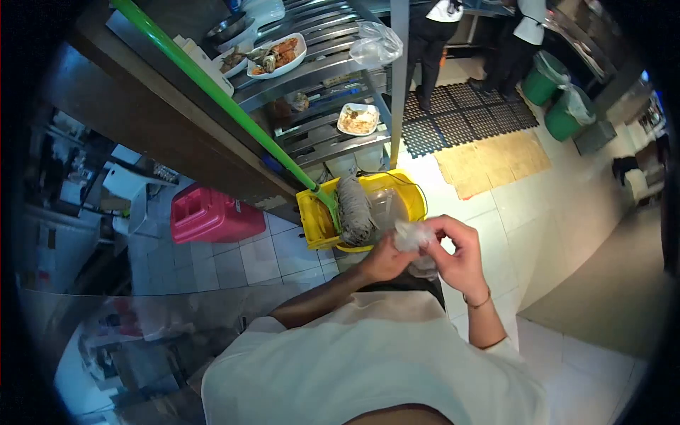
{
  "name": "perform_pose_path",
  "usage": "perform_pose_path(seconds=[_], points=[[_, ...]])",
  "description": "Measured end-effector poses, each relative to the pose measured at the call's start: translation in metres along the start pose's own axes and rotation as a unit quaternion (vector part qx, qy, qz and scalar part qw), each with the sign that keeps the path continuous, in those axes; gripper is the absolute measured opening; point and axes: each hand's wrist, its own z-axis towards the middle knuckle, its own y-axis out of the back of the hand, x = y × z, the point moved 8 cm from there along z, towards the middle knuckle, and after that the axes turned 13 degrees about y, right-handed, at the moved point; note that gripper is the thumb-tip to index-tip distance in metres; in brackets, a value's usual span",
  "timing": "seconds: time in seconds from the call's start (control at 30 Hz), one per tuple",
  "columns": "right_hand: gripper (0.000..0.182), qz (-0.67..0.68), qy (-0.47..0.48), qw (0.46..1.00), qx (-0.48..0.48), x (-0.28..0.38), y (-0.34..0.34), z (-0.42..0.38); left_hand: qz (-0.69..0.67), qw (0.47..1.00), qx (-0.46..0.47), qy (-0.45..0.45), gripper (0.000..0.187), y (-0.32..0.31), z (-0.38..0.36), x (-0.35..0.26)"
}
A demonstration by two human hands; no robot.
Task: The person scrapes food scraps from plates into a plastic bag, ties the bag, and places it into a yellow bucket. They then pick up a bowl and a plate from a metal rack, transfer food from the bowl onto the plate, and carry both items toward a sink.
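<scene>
clear plastic bag (411, 235) gripped from both sides

the bag is bunched low in front of the body, near the yellow mop bucket (306, 216) as the head view has it. the left hand (388, 259) has it by the fingertips from one side and the right hand (460, 258) pinches it from the other, so both are clamped on the plastic and close together. such thin, slippery film probably calls for two grips side by side, and holding it this near puts it in plain sight. a loose part hangs below the fingers; whether anything is inside, i cannot tell.

in the bucket sits a grey mop head (354, 212), its green handle (212, 99) slanting up alongside the dark partition (191, 127), likely propped so the mop stands by itself. next to it, a slatted steel rack (304, 83) bears a plate of food scraps (358, 119) on a lower shelf and a fuller plate (283, 57) above, perhaps parked there for easy reach. a black mat (467, 113) lies by the feet of two people (427, 46), presumably for grip; flattened cardboard (496, 163) borders it, maybe to soak up wet, and green bins (564, 122) stand beside them, handy for waste
</scene>
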Motion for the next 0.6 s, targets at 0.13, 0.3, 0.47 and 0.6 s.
perform_pose_path(seconds=[0.13,0.3,0.47,0.6], points=[[0.047,0.095,-0.1,0.99,-0.026,-0.083,0.031,0.006,0.315,0.918,-0.222,0.095,0.027,0.117,0.051,0.089],[0.038,0.088,-0.23,0.968,0.05,-0.215,0.078,-0.019,0.117,0.806,-0.546,0.194,0.044,0.299,0.085,0.146],[0.031,0.036,-0.285,0.95,0.124,-0.283,0.099,-0.026,0.525,0.384,-0.755,0.076,0.05,0.495,0.101,0.192],[0.03,0.043,-0.32,0.94,0.111,-0.323,0.103,-0.042,0.22,0.561,-0.789,0.118,0.061,0.597,0.091,0.183]])
